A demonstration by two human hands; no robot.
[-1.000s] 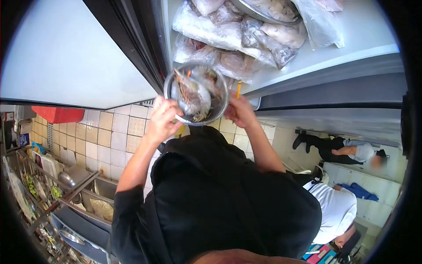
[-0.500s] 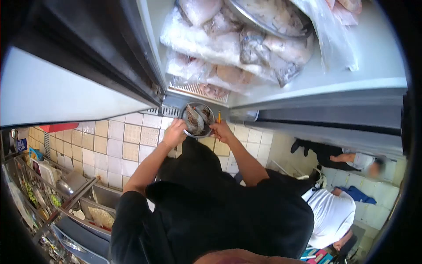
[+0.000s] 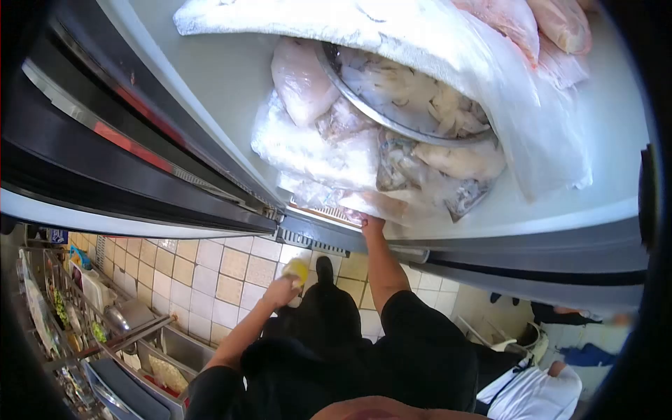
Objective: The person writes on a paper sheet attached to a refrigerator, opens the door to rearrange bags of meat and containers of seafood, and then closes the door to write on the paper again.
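My left hand (image 3: 280,290), low over the tiled floor, is closed on a yellow thing (image 3: 295,270), smeared by motion so its kind does not show. My right hand (image 3: 371,222) reaches into the bottom front of the open freezer, beside a bag of pale pinkish frozen food (image 3: 374,204). Its fingers are mostly hidden there. Above it lie frosty plastic bags of frozen seafood (image 3: 325,154). A metal bowl (image 3: 371,115) of pale, squid-like pieces rests on them, partly covered by a large white plastic sheet (image 3: 420,38).
The freezer door (image 3: 140,217) stands open at left. A ribbed grille (image 3: 315,241) edges the freezer's bottom. Metal shelves and sinks (image 3: 157,350) line the lower left. A person in a white shirt (image 3: 535,392) is at lower right; another lies farther back in view.
The bowl of prawns both hands held is out of sight. My right hand has moved forward into the freezer; my left now holds the yellow thing. The view has shifted, and the door has swung.
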